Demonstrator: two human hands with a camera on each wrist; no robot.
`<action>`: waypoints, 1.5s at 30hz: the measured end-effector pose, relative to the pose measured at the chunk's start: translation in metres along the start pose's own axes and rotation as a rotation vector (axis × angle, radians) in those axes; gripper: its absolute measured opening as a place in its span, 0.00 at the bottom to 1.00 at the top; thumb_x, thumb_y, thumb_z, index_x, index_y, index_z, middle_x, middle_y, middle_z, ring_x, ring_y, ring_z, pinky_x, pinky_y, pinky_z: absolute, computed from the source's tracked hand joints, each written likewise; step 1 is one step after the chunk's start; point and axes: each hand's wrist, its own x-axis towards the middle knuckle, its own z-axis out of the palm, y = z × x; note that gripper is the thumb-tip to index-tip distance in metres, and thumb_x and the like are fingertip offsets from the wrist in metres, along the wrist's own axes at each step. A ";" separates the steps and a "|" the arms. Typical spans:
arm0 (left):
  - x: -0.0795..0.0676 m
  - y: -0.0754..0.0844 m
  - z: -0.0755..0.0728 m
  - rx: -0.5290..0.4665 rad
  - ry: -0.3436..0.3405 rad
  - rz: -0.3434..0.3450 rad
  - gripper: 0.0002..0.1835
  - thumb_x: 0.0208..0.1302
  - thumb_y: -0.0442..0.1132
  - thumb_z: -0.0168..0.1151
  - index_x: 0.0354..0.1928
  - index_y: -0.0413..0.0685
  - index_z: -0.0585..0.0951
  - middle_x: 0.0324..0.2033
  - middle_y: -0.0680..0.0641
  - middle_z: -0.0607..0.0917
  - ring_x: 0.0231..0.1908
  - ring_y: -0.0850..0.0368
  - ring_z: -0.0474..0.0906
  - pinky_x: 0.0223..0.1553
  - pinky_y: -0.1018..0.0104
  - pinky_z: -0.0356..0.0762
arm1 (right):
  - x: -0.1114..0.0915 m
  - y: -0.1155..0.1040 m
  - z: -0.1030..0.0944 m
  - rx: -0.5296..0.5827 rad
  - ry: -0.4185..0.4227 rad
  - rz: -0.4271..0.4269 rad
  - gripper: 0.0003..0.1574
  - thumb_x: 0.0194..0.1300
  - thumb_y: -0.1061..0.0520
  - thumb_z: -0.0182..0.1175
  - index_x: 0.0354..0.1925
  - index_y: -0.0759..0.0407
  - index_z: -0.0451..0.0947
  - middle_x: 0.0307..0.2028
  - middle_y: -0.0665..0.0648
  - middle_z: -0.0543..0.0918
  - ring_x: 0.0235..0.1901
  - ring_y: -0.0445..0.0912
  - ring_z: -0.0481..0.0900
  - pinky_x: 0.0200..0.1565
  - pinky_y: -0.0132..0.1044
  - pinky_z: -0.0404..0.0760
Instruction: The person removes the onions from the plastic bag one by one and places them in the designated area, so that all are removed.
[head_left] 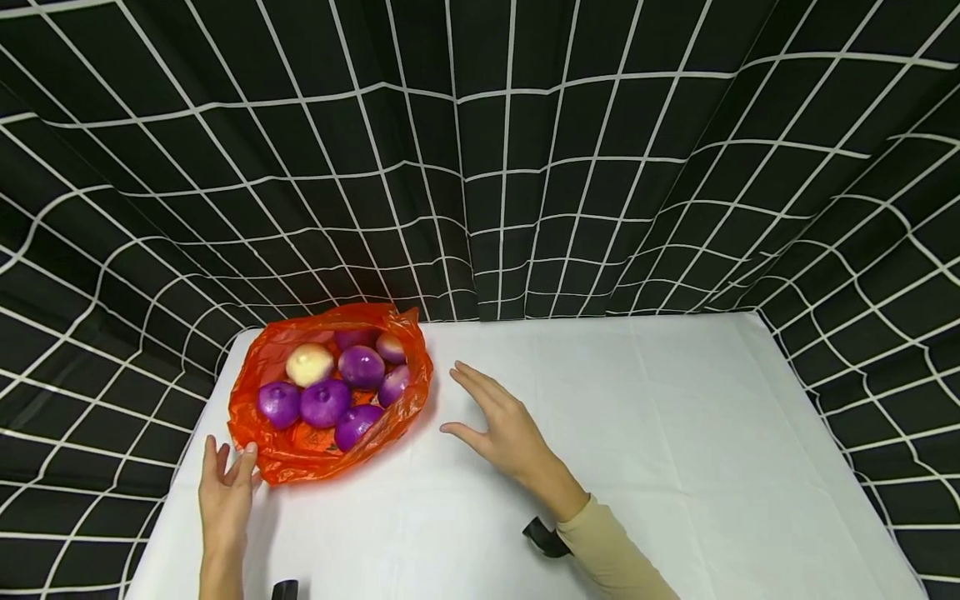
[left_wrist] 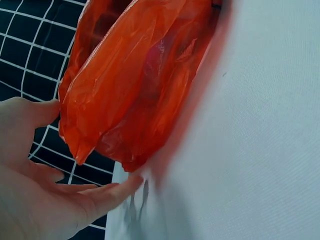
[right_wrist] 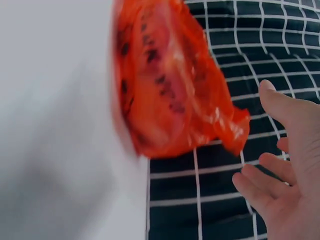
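An orange plastic bag (head_left: 262, 458) lies wide-mouthed on the left part of the table. Inside it sit several purple onions (head_left: 325, 403) and one pale yellowish onion (head_left: 309, 365). My left hand (head_left: 227, 504) is at the bag's near left corner, fingers spread and thumb tip right at the plastic. In the left wrist view, the thumb and fingertips stand either side of the bag's end (left_wrist: 115, 110). My right hand (head_left: 506, 425) hovers to the right of the bag, apart from it, with fingers loosely extended and nothing in them. Dark printing shows on the bag's side (right_wrist: 165, 80) in the right wrist view.
A white cloth covers the table (head_left: 637, 433). Black curtains with a white grid (head_left: 555, 208) hang behind it and at both sides. Dark wrist-camera parts (head_left: 546, 537) show by the right wrist and at the bottom edge.
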 end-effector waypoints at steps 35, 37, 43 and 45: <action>-0.004 0.000 0.011 -0.098 0.004 0.010 0.42 0.72 0.42 0.56 0.78 0.56 0.42 0.76 0.40 0.48 0.71 0.45 0.58 0.43 0.83 0.73 | 0.043 -0.065 0.135 -0.360 -0.242 0.202 0.41 0.59 0.39 0.68 0.59 0.64 0.75 0.54 0.57 0.81 0.54 0.48 0.78 0.57 0.34 0.77; -0.004 -0.001 0.012 -0.098 0.000 0.009 0.42 0.72 0.42 0.56 0.78 0.56 0.42 0.76 0.39 0.48 0.71 0.44 0.57 0.41 0.85 0.74 | 0.042 -0.065 0.140 -0.390 -0.264 0.215 0.42 0.58 0.38 0.68 0.60 0.64 0.75 0.54 0.57 0.80 0.55 0.48 0.77 0.55 0.34 0.79; -0.002 -0.003 0.012 -0.089 -0.001 0.017 0.43 0.72 0.43 0.56 0.78 0.56 0.42 0.75 0.37 0.50 0.71 0.43 0.58 0.37 0.87 0.75 | 0.044 -0.070 0.148 -0.424 -0.307 0.271 0.49 0.53 0.35 0.71 0.62 0.65 0.74 0.58 0.59 0.78 0.60 0.50 0.74 0.53 0.36 0.81; -0.002 -0.003 0.012 -0.094 -0.002 0.019 0.42 0.72 0.42 0.56 0.78 0.57 0.43 0.74 0.37 0.52 0.70 0.45 0.60 0.37 0.87 0.75 | 0.045 -0.071 0.149 -0.435 -0.322 0.281 0.50 0.51 0.34 0.71 0.62 0.64 0.74 0.58 0.58 0.78 0.61 0.50 0.73 0.52 0.36 0.81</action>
